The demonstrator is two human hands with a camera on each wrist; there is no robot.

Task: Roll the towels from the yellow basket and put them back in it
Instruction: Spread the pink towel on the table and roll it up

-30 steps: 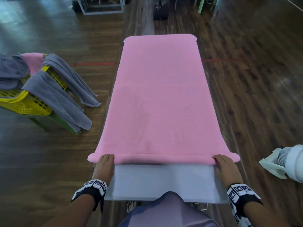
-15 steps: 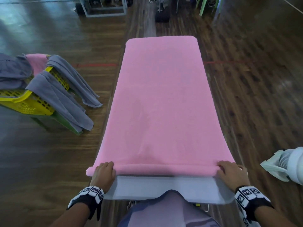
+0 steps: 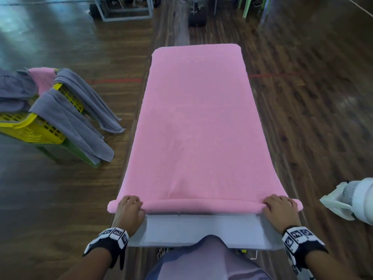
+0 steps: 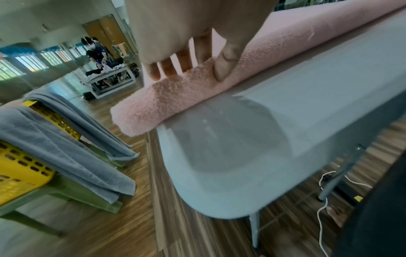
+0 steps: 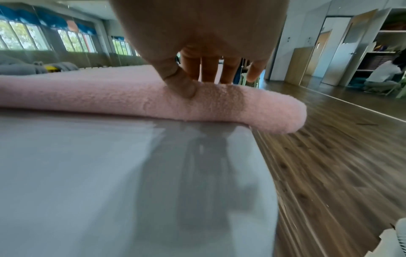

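Observation:
A pink towel (image 3: 195,128) lies spread along the narrow grey table (image 3: 201,229), and its near end is turned into a thin roll (image 3: 201,205). My left hand (image 3: 130,207) grips the roll's left end, fingers over the top and thumb (image 4: 222,73) on the near side. My right hand (image 3: 279,207) grips the right end the same way. In the wrist views the left hand (image 4: 193,73) and right hand (image 5: 204,83) pinch the fuzzy roll (image 5: 110,97), whose ends overhang the table's sides. The yellow basket (image 3: 30,130) stands at the left.
Grey towels (image 3: 66,118) and a pink one (image 3: 41,77) hang over the basket, which sits on a green stool (image 3: 66,152). A white fan (image 3: 355,199) stands at the right of the table. Wooden floor lies on both sides. People sit at a far table (image 4: 110,76).
The flat fold at the towel's near edge has become a rounder, thicker roll. Both hands have curled further over it.

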